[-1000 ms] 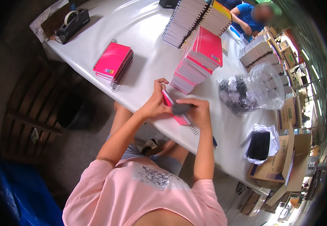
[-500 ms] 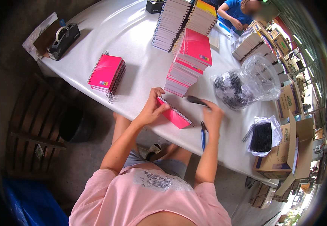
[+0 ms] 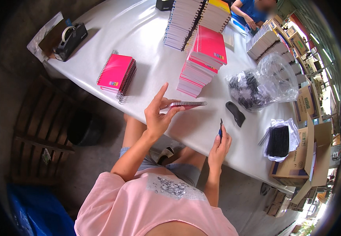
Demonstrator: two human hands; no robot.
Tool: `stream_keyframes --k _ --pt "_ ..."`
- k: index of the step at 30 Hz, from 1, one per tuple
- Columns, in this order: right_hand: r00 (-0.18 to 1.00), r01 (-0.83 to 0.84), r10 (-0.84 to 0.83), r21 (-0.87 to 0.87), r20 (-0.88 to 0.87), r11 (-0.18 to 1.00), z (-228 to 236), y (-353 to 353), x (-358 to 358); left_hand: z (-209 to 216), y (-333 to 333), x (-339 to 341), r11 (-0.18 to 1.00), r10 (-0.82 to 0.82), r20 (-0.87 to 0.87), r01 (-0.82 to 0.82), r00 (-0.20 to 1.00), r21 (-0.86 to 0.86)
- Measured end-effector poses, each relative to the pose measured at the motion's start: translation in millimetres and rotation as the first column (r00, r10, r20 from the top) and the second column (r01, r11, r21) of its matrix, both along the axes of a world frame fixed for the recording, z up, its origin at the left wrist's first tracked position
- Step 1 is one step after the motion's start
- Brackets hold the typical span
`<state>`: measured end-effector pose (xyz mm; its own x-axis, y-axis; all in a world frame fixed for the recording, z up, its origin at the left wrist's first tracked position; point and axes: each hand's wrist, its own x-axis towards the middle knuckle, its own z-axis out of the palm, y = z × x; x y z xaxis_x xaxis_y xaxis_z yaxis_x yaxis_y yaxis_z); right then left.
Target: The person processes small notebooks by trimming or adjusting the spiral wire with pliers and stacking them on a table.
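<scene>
My left hand (image 3: 156, 117) pinches a small pink spiral-bound notebook (image 3: 187, 105) above the front of the table, its index finger stretched out. The notebook is turned nearly edge-on, its wire coil upward. Close to the table's front edge, my right hand (image 3: 220, 148) grips blue-handled pliers (image 3: 220, 132), dark jaws pointing away from me. Beyond that hand lies a curved black tool (image 3: 235, 114), untouched; its exact kind is unclear. A tall stack of pink-covered books (image 3: 202, 63) stands past my left hand. Left of it is a short pile of pink spiral notebooks (image 3: 116, 71).
On the white-covered table (image 3: 147, 43) are a black tape dispenser (image 3: 71, 41), tall stacks of bound books (image 3: 184, 23) and a clear bag of black coils (image 3: 249, 88). A paper-lined bundle of black coils (image 3: 277, 141) sits by an open carton (image 3: 296, 157). Another person (image 3: 251, 11) works across the table.
My right hand has put the black tool down on the table and taken up the pliers. My left hand has lifted and tilted the notebook from cover-up to nearly edge-on.
</scene>
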<state>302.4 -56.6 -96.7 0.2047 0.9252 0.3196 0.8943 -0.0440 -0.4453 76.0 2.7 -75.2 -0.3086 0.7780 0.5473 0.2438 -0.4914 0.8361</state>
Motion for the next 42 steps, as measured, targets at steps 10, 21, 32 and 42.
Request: stream_keyframes --k 10,21,32,42 --pt "0.855 -0.479 0.511 0.243 -0.087 0.844 83.3 5.4 -91.6 -5.7 -3.0 -6.8 0.955 0.184 -0.161 -0.138 0.97 0.262" --pt "-0.142 -0.788 -0.112 0.044 -0.984 0.614 52.4 5.3 -88.5 -10.6 -4.0 -7.5 0.878 0.315 -0.187 -0.211 0.93 0.431" --pt "0.94 -0.047 0.143 -0.298 0.31 0.953 9.6 16.6 -47.0 0.9 -16.1 -64.4 0.988 0.157 0.601 -0.127 0.783 -0.093" --pt "-0.11 -0.615 0.224 0.243 -0.968 0.75 62.3 115.0 -213.5 24.0 -23.9 -126.5 0.974 0.198 0.484 -0.229 0.853 0.004"
